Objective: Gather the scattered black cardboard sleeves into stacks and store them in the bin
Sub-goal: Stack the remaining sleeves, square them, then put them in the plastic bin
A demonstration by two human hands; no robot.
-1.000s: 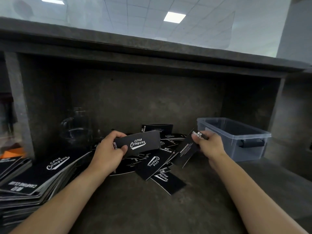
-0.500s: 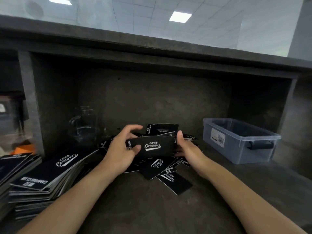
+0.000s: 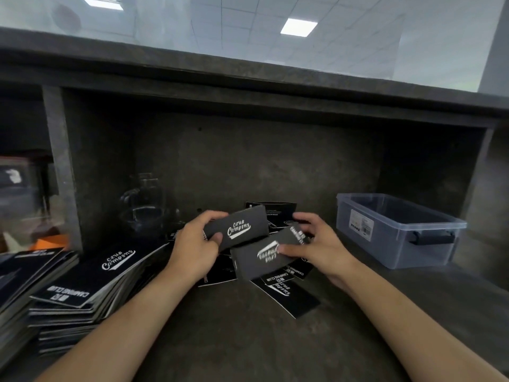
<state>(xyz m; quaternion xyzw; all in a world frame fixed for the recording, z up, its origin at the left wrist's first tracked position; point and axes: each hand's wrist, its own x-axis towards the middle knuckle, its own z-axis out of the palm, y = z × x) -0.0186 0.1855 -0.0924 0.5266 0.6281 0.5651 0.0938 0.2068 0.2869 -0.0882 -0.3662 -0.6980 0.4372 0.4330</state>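
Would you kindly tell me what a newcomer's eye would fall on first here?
At centre, the left hand grips the upper sleeve and the right hand holds the lower sleeve, above a loose pile on the shelf. A clear bin stands at the right; a tall black stack sits at the left.
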